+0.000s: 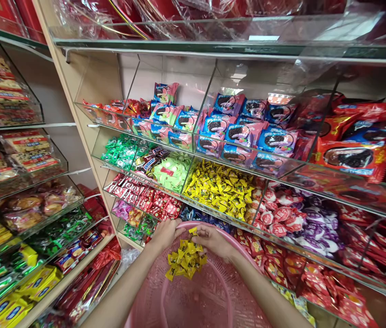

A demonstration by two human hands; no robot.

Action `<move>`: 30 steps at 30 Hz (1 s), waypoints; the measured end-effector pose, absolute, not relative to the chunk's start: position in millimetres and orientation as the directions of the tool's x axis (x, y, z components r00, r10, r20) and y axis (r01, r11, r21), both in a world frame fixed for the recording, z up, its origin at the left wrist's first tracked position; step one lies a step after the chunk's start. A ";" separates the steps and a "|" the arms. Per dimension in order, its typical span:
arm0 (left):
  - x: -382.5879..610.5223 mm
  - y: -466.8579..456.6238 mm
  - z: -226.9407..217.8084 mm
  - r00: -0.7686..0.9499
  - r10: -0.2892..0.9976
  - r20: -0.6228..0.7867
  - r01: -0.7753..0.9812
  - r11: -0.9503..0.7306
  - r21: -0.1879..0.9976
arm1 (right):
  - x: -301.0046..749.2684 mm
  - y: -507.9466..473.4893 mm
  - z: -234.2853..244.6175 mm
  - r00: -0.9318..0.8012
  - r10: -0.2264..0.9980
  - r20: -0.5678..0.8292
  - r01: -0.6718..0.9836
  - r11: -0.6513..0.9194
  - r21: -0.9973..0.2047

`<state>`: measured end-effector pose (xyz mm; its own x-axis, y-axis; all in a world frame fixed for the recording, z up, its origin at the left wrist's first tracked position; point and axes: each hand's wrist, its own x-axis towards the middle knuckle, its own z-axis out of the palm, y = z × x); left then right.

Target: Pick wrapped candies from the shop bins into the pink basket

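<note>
A: How is the grip?

B: The left hand (165, 233) curls over the rim of a round pink perforated plastic basket (213, 291). Whether the right hand (213, 241) pinches anything cannot be told; small yellow wrapped candies (186, 260) cluster beside it, within the basket's mouth.

A: Risks?

B: A slack left hold could tip the basket, spilling candies.

A: Counts?

B: Two hands, one basket; overlapping candies defy counting.

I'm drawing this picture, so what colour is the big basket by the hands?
The basket is pink; it shows best in the head view.
</note>
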<state>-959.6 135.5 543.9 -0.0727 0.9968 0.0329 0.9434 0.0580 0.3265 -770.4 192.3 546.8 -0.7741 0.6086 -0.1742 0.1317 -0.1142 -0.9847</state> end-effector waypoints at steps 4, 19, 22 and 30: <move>-958.6 135.3 546.8 -0.071 0.997 0.032 0.944 0.057 0.324 | -776.5 190.6 541.9 -0.744 0.647 -0.168 0.109 -0.131 -0.985; -957.5 135.7 548.9 -0.069 0.997 0.032 0.952 0.056 0.301 | -778.9 192.0 527.6 -0.713 0.693 -0.106 0.052 -0.098 -0.994; -957.3 136.0 548.3 -0.071 0.997 0.033 0.952 0.058 0.299 | -778.9 188.4 529.7 -0.715 0.692 -0.098 0.058 -0.082 -0.995; -958.0 135.0 548.3 -0.082 0.996 0.016 0.945 0.073 0.318 | -769.0 193.1 531.6 -0.662 0.749 -0.022 0.072 0.035 -0.997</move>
